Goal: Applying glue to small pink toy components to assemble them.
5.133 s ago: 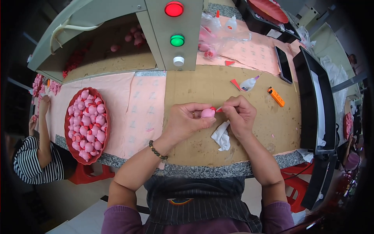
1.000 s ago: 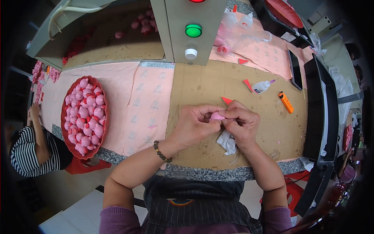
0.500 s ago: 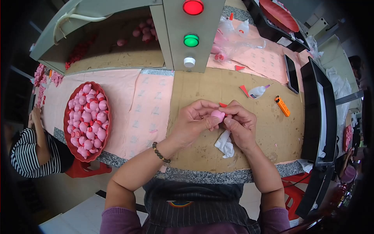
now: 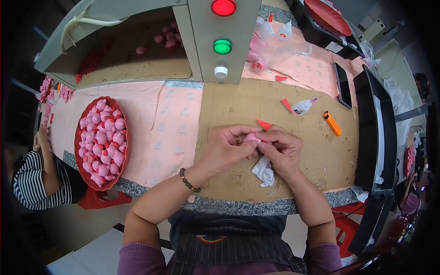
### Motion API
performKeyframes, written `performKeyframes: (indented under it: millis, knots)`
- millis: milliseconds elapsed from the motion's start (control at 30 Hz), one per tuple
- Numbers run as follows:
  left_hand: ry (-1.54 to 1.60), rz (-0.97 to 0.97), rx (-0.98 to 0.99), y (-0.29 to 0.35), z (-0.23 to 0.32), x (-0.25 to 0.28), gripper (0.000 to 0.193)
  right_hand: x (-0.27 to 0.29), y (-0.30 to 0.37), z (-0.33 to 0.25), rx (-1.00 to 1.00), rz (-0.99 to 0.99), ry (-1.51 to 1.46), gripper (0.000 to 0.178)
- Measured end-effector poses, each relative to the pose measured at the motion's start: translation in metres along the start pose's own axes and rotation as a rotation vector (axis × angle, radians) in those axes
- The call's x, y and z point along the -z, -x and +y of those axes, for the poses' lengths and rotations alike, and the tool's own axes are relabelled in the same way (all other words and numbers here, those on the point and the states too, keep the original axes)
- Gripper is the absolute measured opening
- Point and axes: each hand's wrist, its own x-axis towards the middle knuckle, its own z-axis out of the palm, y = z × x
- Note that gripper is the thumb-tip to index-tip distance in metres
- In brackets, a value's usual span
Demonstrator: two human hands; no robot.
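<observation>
Over the brown board (image 4: 229,103), both my hands meet on a small round pink toy figure (image 4: 252,137). My left hand (image 4: 228,145) pinches it between thumb and fingers. From the other side my right hand (image 4: 280,149) presses its thumb and forefinger against the figure; a bit of red shows by those fingertips. Much of the figure is covered by my fingers. Just beyond my fingertips lies a red pointed piece (image 4: 263,124). A crumpled white tissue (image 4: 264,173) rests below my hands.
A red scalloped tray (image 4: 127,151) heaped with similar pink figures stands left. Right of my hands are a small white glue bottle (image 4: 301,107), an orange cutter (image 4: 332,123), a phone (image 4: 342,85) and a black bin (image 4: 360,133). A grey machine (image 4: 201,41) rises behind; a person in stripes (image 4: 39,178) sits left.
My fingers have shifted around the pink figure, which has turned and moved slightly left. The red pointed piece beyond my hands is now more exposed.
</observation>
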Motion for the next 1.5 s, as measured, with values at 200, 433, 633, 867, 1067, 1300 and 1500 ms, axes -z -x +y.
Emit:
performKeyframes:
  millis: [200,433,633,867,1067,1300,1500]
  knots:
    - [0.0,-0.004,-0.012,0.0027,-0.0031,0.0005,0.031,-0.0005,0.0019,-0.0021,-0.095,0.027,-0.092,0.019]
    - [0.0,-0.018,0.007,0.003,-0.0034,0.0034,0.031,-0.0015,0.0002,-0.006,-0.056,-0.01,-0.073,0.02]
    - [-0.048,0.002,0.027,0.0047,0.001,0.0013,0.03,-0.0014,0.0013,-0.0041,-0.061,-0.009,-0.051,0.021]
    - [-0.109,0.017,0.021,0.0051,-0.0007,0.0011,0.03,-0.0001,0.0023,-0.0007,-0.052,0.001,-0.012,0.022]
    - [-0.119,0.022,0.021,0.0056,-0.0005,0.0007,0.029,0.001,0.0034,-0.0001,-0.065,0.005,-0.001,0.021]
    - [-0.152,0.028,0.006,0.005,-0.0023,0.0004,0.028,0.0006,0.0033,0.0027,-0.049,0.012,-0.012,0.022]
    - [-0.165,0.027,-0.001,0.0041,-0.0015,0.0003,0.028,0.0003,0.0025,0.0025,-0.041,0.018,0.004,0.022]
